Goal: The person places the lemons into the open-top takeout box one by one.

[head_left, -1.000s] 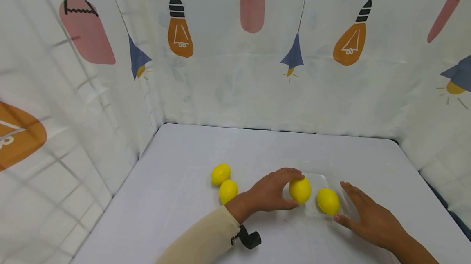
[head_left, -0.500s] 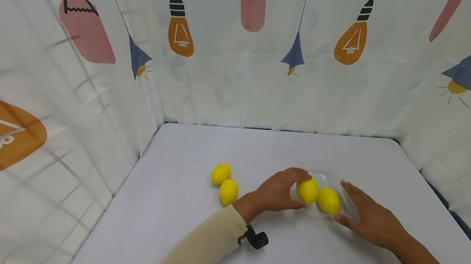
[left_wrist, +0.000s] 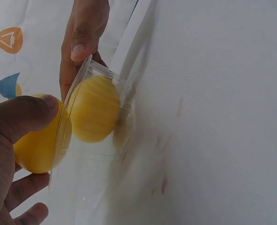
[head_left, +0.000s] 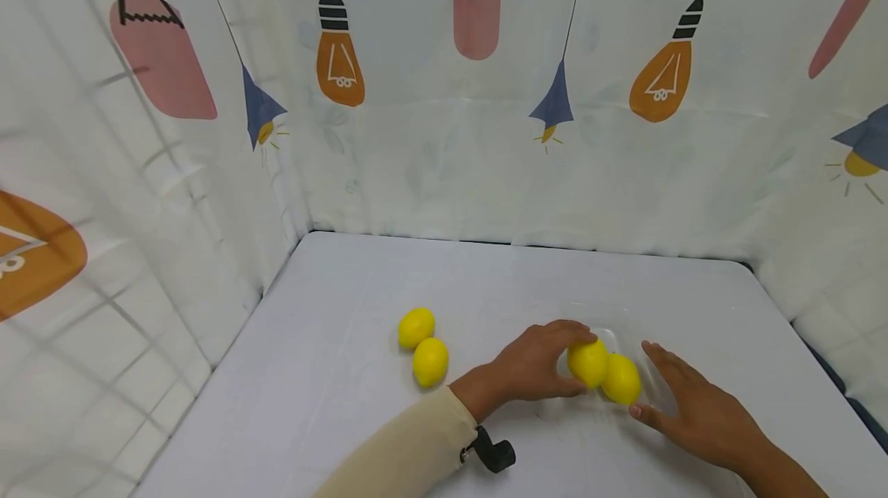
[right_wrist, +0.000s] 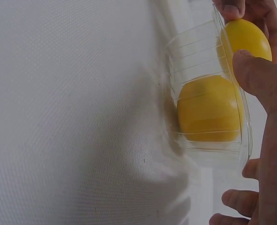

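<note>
My left hand [head_left: 537,363] holds a yellow lemon [head_left: 586,363] between thumb and fingers, at the rim of a clear plastic container [right_wrist: 194,54]. Inside that container sits another lemon [right_wrist: 208,110], seen through the see-through wall in both wrist views. In the head view the held lemon partly overlaps the one inside; whether they touch I cannot tell. At the container's right side my right hand [head_left: 704,413] is spread with its fingers fairly straight. Its thumb [right_wrist: 255,77] lies at the rim in the right wrist view.
Two more lemons, a farther one [head_left: 416,328] and a nearer one [head_left: 430,362], lie close together on the white table [head_left: 347,290], left of the left hand. A printed curtain [head_left: 416,159] surrounds the table's back and sides. A black clip-like piece [head_left: 494,453] hangs at the left cuff.
My left hand has moved right with its lemon, over the container and close to the lemon inside. The right hand and the two lemons on the table have stayed in place.
</note>
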`<action>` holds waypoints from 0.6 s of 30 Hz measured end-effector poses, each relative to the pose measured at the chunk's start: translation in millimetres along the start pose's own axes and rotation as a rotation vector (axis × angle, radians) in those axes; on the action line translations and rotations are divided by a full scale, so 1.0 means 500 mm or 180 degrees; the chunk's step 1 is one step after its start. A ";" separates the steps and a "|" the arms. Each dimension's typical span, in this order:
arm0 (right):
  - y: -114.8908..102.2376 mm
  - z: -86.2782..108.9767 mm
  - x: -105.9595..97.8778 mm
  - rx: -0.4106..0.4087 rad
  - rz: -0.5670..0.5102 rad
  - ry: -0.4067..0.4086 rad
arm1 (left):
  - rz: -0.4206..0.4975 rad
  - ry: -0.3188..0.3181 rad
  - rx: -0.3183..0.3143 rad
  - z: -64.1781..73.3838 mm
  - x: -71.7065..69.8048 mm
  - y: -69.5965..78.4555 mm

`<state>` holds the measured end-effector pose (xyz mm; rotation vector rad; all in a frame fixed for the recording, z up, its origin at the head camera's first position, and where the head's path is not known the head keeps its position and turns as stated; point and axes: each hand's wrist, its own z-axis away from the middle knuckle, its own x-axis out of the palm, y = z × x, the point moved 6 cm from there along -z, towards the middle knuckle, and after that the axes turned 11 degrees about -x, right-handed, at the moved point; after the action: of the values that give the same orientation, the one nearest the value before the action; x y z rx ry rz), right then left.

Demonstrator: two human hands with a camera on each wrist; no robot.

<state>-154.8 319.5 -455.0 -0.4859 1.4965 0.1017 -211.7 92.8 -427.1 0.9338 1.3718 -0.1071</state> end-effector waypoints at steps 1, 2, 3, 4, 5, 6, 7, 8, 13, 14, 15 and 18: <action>0.000 -0.001 0.000 0.0001 0.0006 -0.0009 | -0.0016 -0.0005 0.0004 -0.001 0.002 0.001; 0.000 -0.001 0.000 0.0003 0.0006 -0.0010 | -0.0034 -0.0012 0.0017 -0.002 0.003 0.002; 0.000 -0.001 0.000 0.0001 0.0007 -0.0012 | -0.0046 -0.0023 0.0030 -0.002 0.005 0.004; 0.001 -0.002 0.001 -0.0001 0.0016 -0.0016 | -0.0053 -0.0035 0.0046 -0.003 0.008 0.005; 0.001 -0.002 0.001 -0.0003 0.0015 -0.0017 | -0.0059 -0.0052 0.0057 -0.003 0.009 0.006; 0.001 -0.002 0.001 -0.0010 0.0014 -0.0011 | -0.0069 -0.0067 0.0069 -0.003 0.011 0.007; 0.000 -0.002 0.001 -0.0018 0.0007 0.0000 | -0.0077 -0.0084 0.0079 -0.003 0.013 0.008; -0.001 -0.001 0.001 -0.0031 -0.0001 0.0019 | -0.0086 -0.0087 0.0093 -0.003 0.014 0.010; -0.004 0.002 -0.001 -0.0078 -0.0026 0.0102 | -0.0135 -0.0050 0.0111 -0.003 0.017 0.015; -0.005 0.003 -0.001 -0.0077 -0.0027 0.0109 | -0.0148 -0.0034 0.0113 -0.004 0.018 0.016; -0.005 0.003 -0.001 -0.0076 -0.0031 0.0110 | -0.0157 -0.0026 0.0106 -0.005 0.020 0.017; -0.005 0.003 0.000 -0.0063 -0.0042 0.0086 | -0.0179 -0.0014 0.0052 -0.009 0.025 0.019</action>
<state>-152.5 317.6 -454.2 -0.5148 1.5197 0.1000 -206.7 107.2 -432.9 0.9083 1.3952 -0.1633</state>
